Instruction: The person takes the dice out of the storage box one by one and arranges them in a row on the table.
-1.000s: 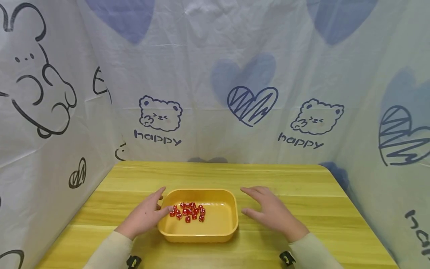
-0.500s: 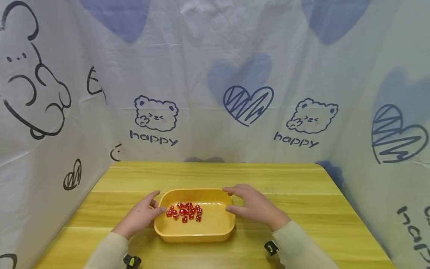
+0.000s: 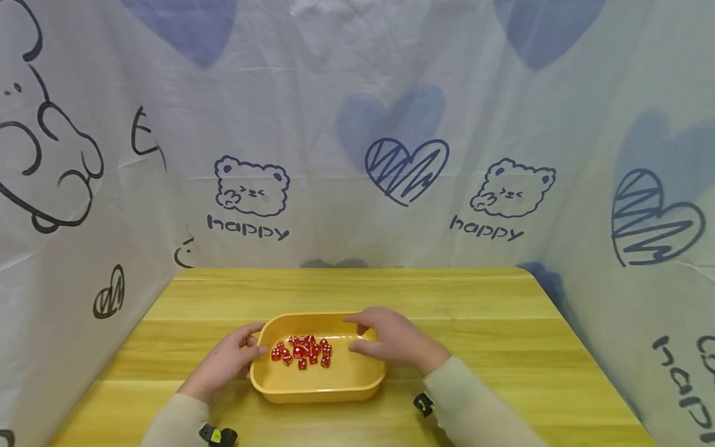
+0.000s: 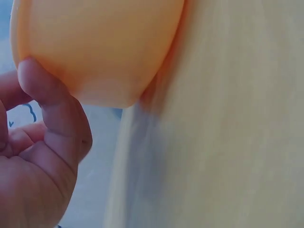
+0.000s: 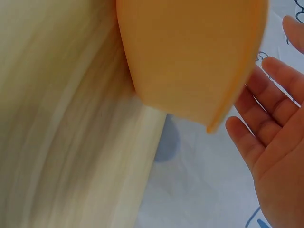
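Observation:
A yellow rectangular tray (image 3: pixel 357 372) with rounded corners stands on the table, with several small red dice (image 3: pixel 304 352) clustered in its left half. At the tray's left end, my left hand (image 3: pixel 223 363) holds the rim, thumb at the top edge and fingers bent against the outer wall. The left wrist view shows a fingertip (image 4: pixel 33 76) right at the rim. My right hand (image 3: pixel 393 338) hovers over the tray's right end, thumb and index finger apart, holding nothing. In the right wrist view its fingers are extended, and some tips are hidden behind the tray wall (image 5: pixel 190 57).
The yellow wood-grain table (image 3: pixel 475 323) ends at a far edge in front of a white curtain (image 3: pixel 324 136) printed with bears and hearts. More curtain closes both sides. Black straps with small devices (image 3: pixel 218 436) sit at both wrists.
My right hand has moved left from beside the tray to over its right end. My left hand has drawn back to the left rim. The view has turned slightly right; the dice keep their arrangement.

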Demonstrator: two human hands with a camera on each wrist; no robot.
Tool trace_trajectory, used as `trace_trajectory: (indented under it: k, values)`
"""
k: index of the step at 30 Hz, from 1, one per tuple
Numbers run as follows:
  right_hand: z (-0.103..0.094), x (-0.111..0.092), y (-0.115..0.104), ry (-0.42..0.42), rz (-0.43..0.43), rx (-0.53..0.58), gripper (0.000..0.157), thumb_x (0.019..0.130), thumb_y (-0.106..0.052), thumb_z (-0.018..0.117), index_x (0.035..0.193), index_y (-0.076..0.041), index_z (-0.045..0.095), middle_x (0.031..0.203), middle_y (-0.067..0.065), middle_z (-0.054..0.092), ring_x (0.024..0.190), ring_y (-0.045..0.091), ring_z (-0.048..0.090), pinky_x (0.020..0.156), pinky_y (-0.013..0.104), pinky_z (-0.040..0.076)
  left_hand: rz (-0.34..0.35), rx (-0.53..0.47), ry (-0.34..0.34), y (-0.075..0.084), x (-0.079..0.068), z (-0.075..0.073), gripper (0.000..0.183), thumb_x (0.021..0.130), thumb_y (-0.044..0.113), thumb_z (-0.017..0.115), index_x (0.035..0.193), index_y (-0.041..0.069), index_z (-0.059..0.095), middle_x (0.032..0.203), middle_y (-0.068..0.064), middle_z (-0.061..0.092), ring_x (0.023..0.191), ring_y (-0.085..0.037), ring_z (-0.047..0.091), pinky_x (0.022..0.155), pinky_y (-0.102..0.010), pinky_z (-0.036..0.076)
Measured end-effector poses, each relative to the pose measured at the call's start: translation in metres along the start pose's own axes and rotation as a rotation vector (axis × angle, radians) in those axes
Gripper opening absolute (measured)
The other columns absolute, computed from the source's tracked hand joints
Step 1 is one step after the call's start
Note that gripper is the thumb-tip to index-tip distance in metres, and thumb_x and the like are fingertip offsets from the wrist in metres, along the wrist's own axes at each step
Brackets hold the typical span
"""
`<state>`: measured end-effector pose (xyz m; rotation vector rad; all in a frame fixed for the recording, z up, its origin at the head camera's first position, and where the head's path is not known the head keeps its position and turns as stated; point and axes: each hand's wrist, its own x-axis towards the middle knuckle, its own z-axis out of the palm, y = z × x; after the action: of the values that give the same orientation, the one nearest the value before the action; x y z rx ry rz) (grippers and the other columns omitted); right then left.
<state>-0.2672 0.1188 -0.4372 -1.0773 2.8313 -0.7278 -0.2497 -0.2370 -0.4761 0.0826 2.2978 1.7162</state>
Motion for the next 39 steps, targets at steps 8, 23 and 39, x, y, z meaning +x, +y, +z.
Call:
trace_trajectory:
  k: [8,23,39]
  values:
    - [0.015,0.018,-0.003,-0.080,-0.030,0.011,0.051,0.097,-0.049,0.065,0.140,-0.023,0.062,0.079,-0.013,0.055,0.071,0.008,0.051,0.067,0.027,0.045,0.041,-0.125,-0.048,-0.010,0.002,-0.002,0.064,0.102,0.011,0.059,0.156,-0.001,0.027,0.108,-0.016,0.048,0.075,-0.021,0.055,0.057,-0.027,0.053]
    - [0.029,0.040,-0.006,-0.234,0.000,0.066,0.037,0.096,-0.039,0.070,0.133,-0.032,0.068,0.070,-0.009,0.056,0.059,0.007,0.048,0.054,0.024,0.042,0.048,-0.187,-0.034,-0.021,0.005,-0.001,0.061,0.102,0.010,0.058,0.156,0.003,0.031,0.112,-0.019,0.047,0.085,-0.024,0.057,0.062,-0.027,0.053]
    - [0.038,0.053,-0.011,-0.333,-0.032,-0.046,0.028,0.093,-0.029,0.075,0.121,-0.033,0.073,0.077,-0.014,0.059,0.069,0.002,0.054,0.064,0.020,0.046,0.092,-0.200,-0.073,-0.021,0.001,-0.001,0.063,0.103,0.008,0.056,0.157,-0.003,0.024,0.111,-0.019,0.048,0.082,-0.020,0.057,0.061,-0.024,0.052]
